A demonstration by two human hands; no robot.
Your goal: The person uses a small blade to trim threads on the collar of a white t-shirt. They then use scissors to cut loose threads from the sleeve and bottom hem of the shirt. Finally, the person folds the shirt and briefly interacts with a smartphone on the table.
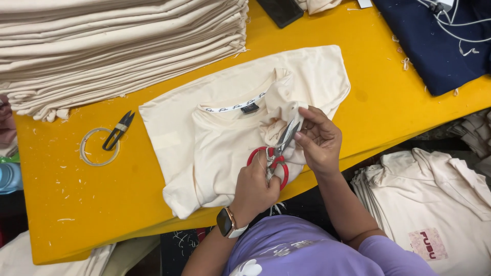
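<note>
The left hand (255,186), low in the frame's centre, grips red-handled scissors (279,153), fingers closed through the loops; the steel blades slant up and right toward the right hand (319,138). That hand pinches a bunched fold of the soft cream T-shirt (204,138), which lies mid-frame on the yellow worktop (76,204). Small black snips (117,130) rest at left.

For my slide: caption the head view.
Left hand works red-handled scissors at a cream T-shirt pinched by the right hand.
</note>
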